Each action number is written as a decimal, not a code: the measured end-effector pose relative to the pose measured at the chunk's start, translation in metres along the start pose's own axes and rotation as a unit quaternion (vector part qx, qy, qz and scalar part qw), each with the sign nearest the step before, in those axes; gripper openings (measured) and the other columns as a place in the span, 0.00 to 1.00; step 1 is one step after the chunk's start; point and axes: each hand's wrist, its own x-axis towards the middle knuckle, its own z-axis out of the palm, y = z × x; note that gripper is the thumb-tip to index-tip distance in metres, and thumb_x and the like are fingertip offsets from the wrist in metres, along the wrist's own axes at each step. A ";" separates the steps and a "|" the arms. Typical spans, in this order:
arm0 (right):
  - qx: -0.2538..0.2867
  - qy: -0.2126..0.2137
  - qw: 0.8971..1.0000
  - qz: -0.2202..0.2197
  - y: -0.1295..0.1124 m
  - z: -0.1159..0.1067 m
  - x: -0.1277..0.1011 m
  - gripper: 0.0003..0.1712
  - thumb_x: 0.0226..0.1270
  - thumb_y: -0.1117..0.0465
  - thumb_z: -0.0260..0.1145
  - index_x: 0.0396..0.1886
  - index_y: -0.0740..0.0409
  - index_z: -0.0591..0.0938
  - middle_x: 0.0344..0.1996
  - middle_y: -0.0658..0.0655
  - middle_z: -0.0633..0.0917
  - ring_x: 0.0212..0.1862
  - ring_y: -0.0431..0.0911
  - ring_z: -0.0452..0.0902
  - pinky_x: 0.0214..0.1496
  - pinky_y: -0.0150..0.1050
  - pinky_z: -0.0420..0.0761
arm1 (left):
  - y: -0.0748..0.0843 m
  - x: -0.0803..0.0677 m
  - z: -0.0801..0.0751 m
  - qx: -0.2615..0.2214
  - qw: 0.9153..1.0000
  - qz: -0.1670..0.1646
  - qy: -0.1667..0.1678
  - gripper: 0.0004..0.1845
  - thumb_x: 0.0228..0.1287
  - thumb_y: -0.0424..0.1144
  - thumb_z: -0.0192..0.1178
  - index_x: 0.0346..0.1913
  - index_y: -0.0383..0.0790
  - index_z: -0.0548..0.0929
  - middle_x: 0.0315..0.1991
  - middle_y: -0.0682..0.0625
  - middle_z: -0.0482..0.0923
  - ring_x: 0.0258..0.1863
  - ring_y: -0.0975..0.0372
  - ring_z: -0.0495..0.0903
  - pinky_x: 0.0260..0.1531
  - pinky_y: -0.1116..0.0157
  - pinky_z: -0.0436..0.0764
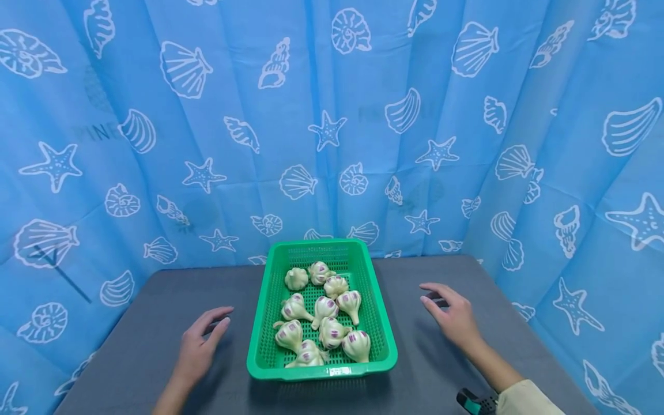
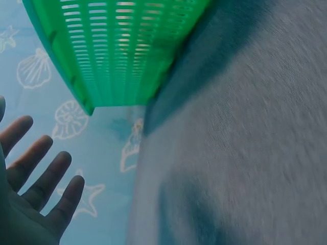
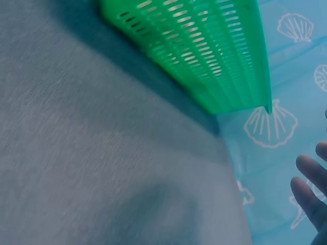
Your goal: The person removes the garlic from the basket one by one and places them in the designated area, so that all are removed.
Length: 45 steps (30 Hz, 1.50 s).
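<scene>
While both hands hover over the table, nothing is held yet; the notes follow.

Basket: the green basket (image 1: 270,323) stands in the middle of the grey table (image 1: 145,346), its long sides running from the near edge toward the far edge.
Contents: about ten garlic bulbs (image 1: 324,308) lie loose inside the basket, some touching each other.
Left hand: the left hand (image 1: 199,346) hovers just beside the left long wall of the basket, fingers straight and a little spread, holding nothing.
Right hand: the right hand (image 1: 450,314) is near the right long wall but apart from it, fingers relaxed and nearly straight, also holding nothing.
Handling: the basket looks like light, thin slotted plastic, so it may flex; the bulbs can probably roll if it tilts. The rims of the two long walls seem the best places to hold, one hand on each, keeping it level.
Background: a blue curtain (image 1: 207,115) with white shells hangs behind the far edge.
</scene>
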 end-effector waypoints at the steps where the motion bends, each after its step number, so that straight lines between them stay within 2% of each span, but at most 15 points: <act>1: 0.006 -0.005 1.000 0.016 -0.001 0.000 0.001 0.13 0.64 0.69 0.67 0.48 0.61 0.84 0.42 0.57 0.86 0.38 0.45 0.81 0.39 0.34 0.80 | 0.002 0.001 0.001 -0.002 1.000 -0.005 0.002 0.14 0.76 0.42 0.51 0.56 0.43 0.81 0.52 0.50 0.80 0.50 0.62 0.77 0.47 0.53 0.78; 5: 0.068 -0.028 0.995 0.071 -0.004 0.001 0.006 0.13 0.69 0.67 0.63 0.51 0.63 0.83 0.42 0.58 0.86 0.39 0.43 0.82 0.38 0.34 0.80 | 0.007 0.003 0.005 -0.021 1.000 -0.018 0.005 0.15 0.76 0.41 0.52 0.57 0.41 0.81 0.53 0.49 0.80 0.50 0.69 0.75 0.47 0.65 0.77; 8: 0.117 -0.041 0.988 0.091 -0.005 0.003 0.011 0.13 0.71 0.67 0.62 0.52 0.65 0.81 0.43 0.61 0.85 0.39 0.45 0.83 0.37 0.33 0.81 | 0.009 0.004 0.008 -0.054 0.998 -0.022 0.000 0.15 0.75 0.39 0.52 0.57 0.39 0.81 0.54 0.46 0.80 0.50 0.71 0.75 0.45 0.74 0.74; 12: 0.158 -0.062 0.978 0.117 -0.009 0.007 0.018 0.14 0.72 0.65 0.61 0.53 0.66 0.81 0.45 0.63 0.84 0.40 0.51 0.84 0.39 0.39 0.82 | 0.010 0.002 0.010 -0.090 0.996 -0.027 0.000 0.15 0.74 0.38 0.53 0.58 0.39 0.80 0.54 0.45 0.79 0.50 0.68 0.77 0.44 0.74 0.74; 17: 0.170 -0.084 0.972 0.142 -0.012 0.012 0.030 0.15 0.73 0.62 0.60 0.54 0.65 0.80 0.45 0.64 0.84 0.41 0.52 0.84 0.41 0.46 0.82 | 0.009 -0.001 0.016 -0.131 0.991 -0.035 -0.015 0.17 0.73 0.35 0.55 0.62 0.38 0.77 0.58 0.42 0.77 0.52 0.62 0.78 0.44 0.72 0.75; 20: 0.173 -0.088 0.971 0.143 -0.014 0.014 0.037 0.15 0.73 0.61 0.61 0.54 0.65 0.80 0.46 0.65 0.84 0.41 0.52 0.84 0.41 0.47 0.82 | 0.010 -0.001 0.021 -0.162 0.986 -0.036 -0.031 0.19 0.71 0.33 0.57 0.63 0.37 0.75 0.59 0.40 0.75 0.54 0.56 0.78 0.45 0.70 0.76; 24: 0.179 -0.094 0.969 0.142 -0.021 0.016 0.046 0.15 0.73 0.62 0.61 0.54 0.66 0.80 0.46 0.65 0.84 0.41 0.53 0.84 0.41 0.46 0.82 | 0.010 0.000 0.026 -0.182 0.982 -0.027 -0.052 0.21 0.70 0.34 0.58 0.64 0.39 0.74 0.61 0.41 0.73 0.55 0.54 0.77 0.47 0.66 0.77; 28: 0.188 -0.104 0.968 0.130 -0.041 0.014 0.058 0.14 0.72 0.67 0.60 0.53 0.69 0.80 0.45 0.67 0.83 0.41 0.59 0.83 0.40 0.48 0.82 | 0.010 0.001 0.029 -0.196 0.978 -0.016 -0.075 0.23 0.70 0.33 0.59 0.66 0.40 0.72 0.63 0.40 0.71 0.57 0.54 0.76 0.48 0.64 0.77; 33: 0.186 -0.123 0.968 0.116 -0.071 0.008 0.072 0.14 0.71 0.70 0.59 0.53 0.72 0.79 0.44 0.68 0.83 0.42 0.62 0.82 0.41 0.50 0.81 | 0.011 0.003 0.030 -0.217 0.970 -0.042 -0.103 0.27 0.69 0.34 0.60 0.69 0.41 0.68 0.67 0.38 0.66 0.59 0.46 0.73 0.48 0.64 0.77; 36: 0.188 -0.130 0.966 0.117 -0.079 0.008 0.079 0.14 0.72 0.69 0.59 0.53 0.71 0.79 0.44 0.68 0.83 0.42 0.62 0.82 0.42 0.53 0.81 | 0.009 0.005 0.031 -0.231 0.963 -0.062 -0.123 0.29 0.69 0.35 0.60 0.71 0.40 0.66 0.69 0.37 0.63 0.60 0.42 0.71 0.49 0.65 0.77; 38: 0.196 -0.139 0.964 0.116 -0.079 0.010 0.083 0.14 0.71 0.68 0.59 0.53 0.71 0.79 0.45 0.68 0.83 0.43 0.62 0.81 0.42 0.54 0.80 | 0.006 0.006 0.033 -0.237 0.961 -0.062 -0.130 0.30 0.68 0.34 0.60 0.71 0.39 0.65 0.68 0.37 0.64 0.60 0.42 0.71 0.49 0.65 0.76; 41: 0.211 -0.164 0.957 0.110 -0.067 0.018 0.089 0.15 0.72 0.66 0.60 0.54 0.68 0.80 0.46 0.66 0.83 0.43 0.61 0.81 0.42 0.53 0.81 | 0.003 0.006 0.033 -0.249 0.958 -0.039 -0.137 0.29 0.68 0.31 0.59 0.70 0.35 0.66 0.66 0.36 0.67 0.58 0.48 0.74 0.50 0.64 0.76; 45: 0.234 -0.217 0.941 0.108 -0.052 0.027 0.097 0.17 0.73 0.62 0.60 0.56 0.68 0.78 0.48 0.67 0.82 0.45 0.59 0.82 0.44 0.54 0.80 | 0.000 0.006 0.032 -0.260 0.953 -0.023 -0.155 0.28 0.68 0.29 0.58 0.70 0.36 0.67 0.64 0.36 0.69 0.56 0.56 0.75 0.50 0.63 0.76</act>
